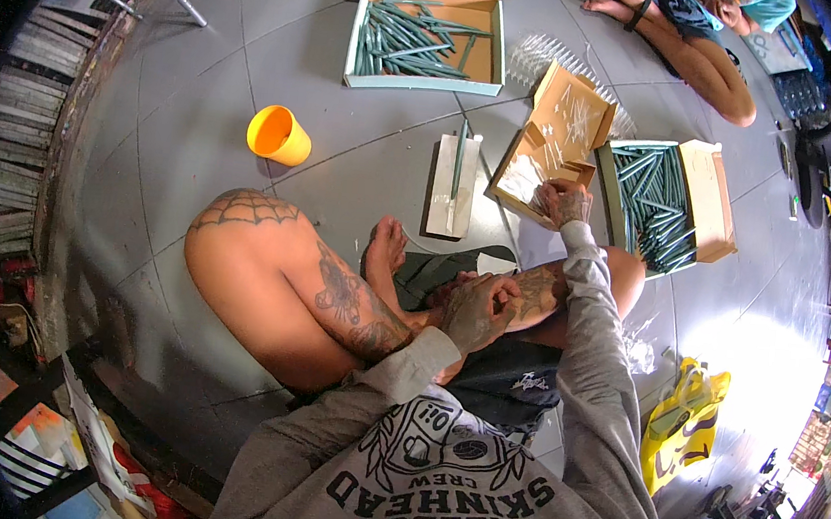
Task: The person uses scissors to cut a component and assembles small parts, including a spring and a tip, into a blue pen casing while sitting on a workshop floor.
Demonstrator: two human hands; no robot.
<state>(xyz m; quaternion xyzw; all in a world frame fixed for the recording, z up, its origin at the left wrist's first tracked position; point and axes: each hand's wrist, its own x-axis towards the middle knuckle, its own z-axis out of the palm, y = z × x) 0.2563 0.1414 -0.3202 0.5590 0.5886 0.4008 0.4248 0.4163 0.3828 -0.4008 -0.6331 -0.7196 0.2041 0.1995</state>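
My right hand [568,204] reaches into the near end of an open brown cardboard box [597,105], its fingers bent down among small clear plastic pieces [521,178]. Whatever those fingers grip is too small to tell. Over my crossed legs, my left hand [480,313] is curled closed, palm partly up; its contents, if any, cannot be made out. Ahead of me a narrow grey block [441,194] lies on the floor, with one slim dark green pen-shaped stick [459,159] lengthwise on it and clear film near its close end.
Two open boxes hold piles of green sticks: one box [422,86] far ahead, another [717,209] to the right. Behind the brown box lies a row of clear plastic [555,55]. A yellow cup [292,143] stands left, a yellow bag [685,426] right. Another person [700,62] sits far right.
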